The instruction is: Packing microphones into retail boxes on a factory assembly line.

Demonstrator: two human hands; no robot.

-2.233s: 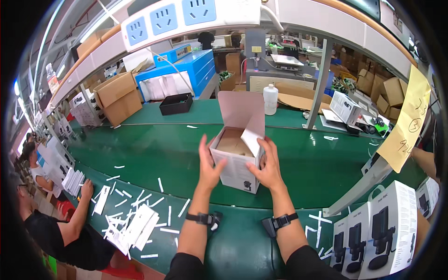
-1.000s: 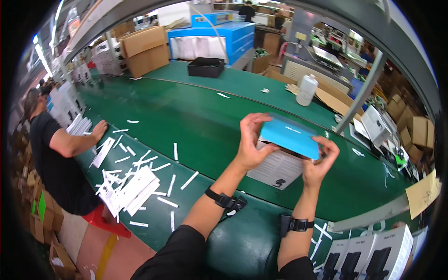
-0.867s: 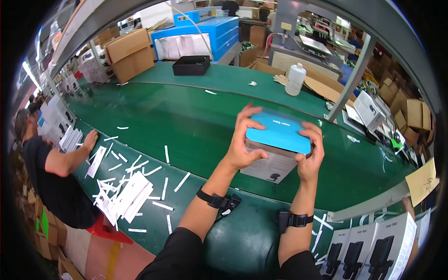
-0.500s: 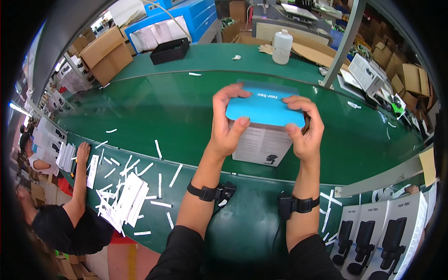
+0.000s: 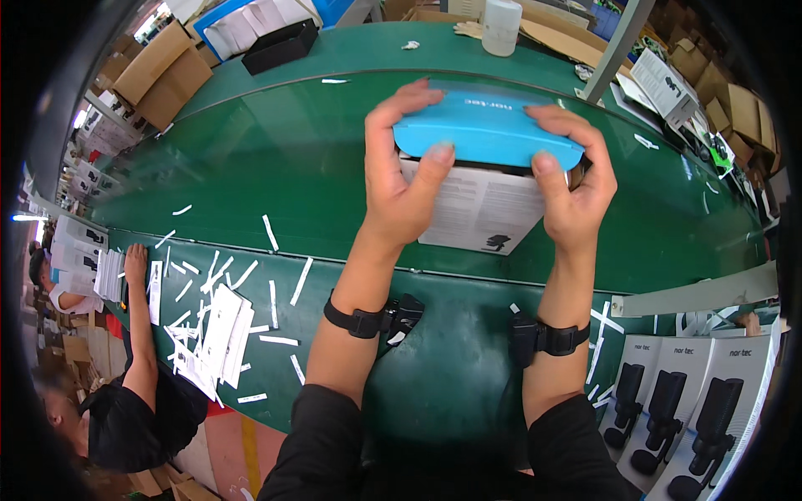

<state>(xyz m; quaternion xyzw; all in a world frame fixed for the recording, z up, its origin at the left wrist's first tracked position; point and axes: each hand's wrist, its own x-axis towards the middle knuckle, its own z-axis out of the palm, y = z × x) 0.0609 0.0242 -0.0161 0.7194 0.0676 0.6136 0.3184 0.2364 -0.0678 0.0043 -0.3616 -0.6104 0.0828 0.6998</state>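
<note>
A white printed carton [image 5: 480, 209] with a small microphone picture stands on the green surface in front of me. Its bright blue top flap [image 5: 489, 129] lies over the upper end, bowed slightly, with a dark gap showing beneath its front edge. My left hand [image 5: 403, 171] grips the left end of the carton's top, thumb at the near edge and fingers over the far side. On the opposite end my right hand [image 5: 578, 179] does the same, its thumb against the flap's near corner. Each wrist wears a black strap with a small device.
Paper strips and a pile of white leaflets [image 5: 227, 330] litter the bench at left, beside a co-worker's arm [image 5: 140, 326]. Several microphone cartons [image 5: 668, 401] stand at lower right. Behind are a white bottle [image 5: 501, 29], a black tray [image 5: 281, 46] and a metal post [image 5: 618, 54].
The view has shifted, and hands and carton now sit higher in it. My hands are farther apart, and the blue flap's front edge shows a dark gap below it.
</note>
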